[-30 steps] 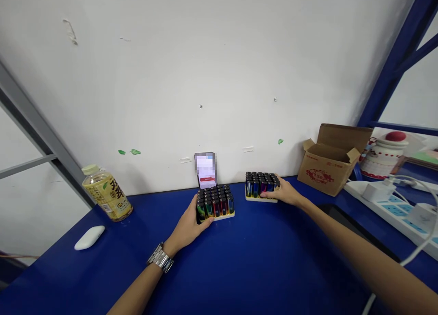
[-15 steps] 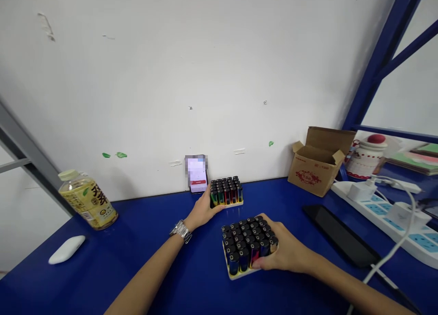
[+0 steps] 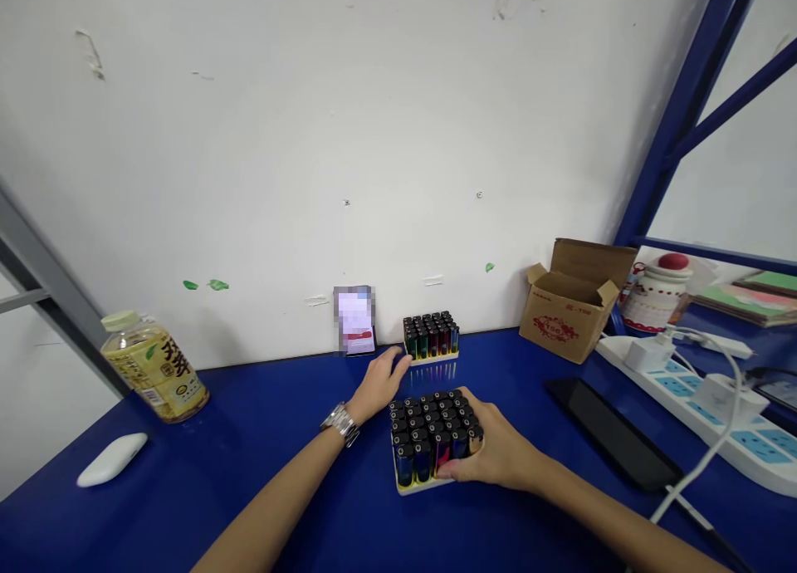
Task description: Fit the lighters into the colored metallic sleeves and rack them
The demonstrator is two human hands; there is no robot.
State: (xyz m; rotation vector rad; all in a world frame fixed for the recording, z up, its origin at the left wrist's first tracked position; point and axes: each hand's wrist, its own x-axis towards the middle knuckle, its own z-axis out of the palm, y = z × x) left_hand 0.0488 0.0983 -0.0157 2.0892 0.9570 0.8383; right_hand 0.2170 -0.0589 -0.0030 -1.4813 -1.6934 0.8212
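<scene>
Two trays of upright coloured lighters with black tops stand on the blue table [image 3: 261,473]. The near tray of lighters [image 3: 429,440] is in front of me; my right hand [image 3: 495,453] grips its right side, thumb on the front edge. The far tray of lighters [image 3: 431,337] stands by the wall. My left hand [image 3: 379,382], with a metal watch [image 3: 341,423] on the wrist, lies just left of and before that far tray, fingers relaxed and apart, holding nothing.
A phone [image 3: 354,320] leans on the white wall. A tea bottle [image 3: 153,367] and white mouse [image 3: 112,459] sit at left. At right are an open cardboard box [image 3: 576,301], a dark tablet [image 3: 613,433], a power strip [image 3: 710,407] with cables, and a ceramic jar [image 3: 653,295].
My right hand drew one tray from the wall toward me. My left hand pushed the other tray back toward the wall, then came off it.
</scene>
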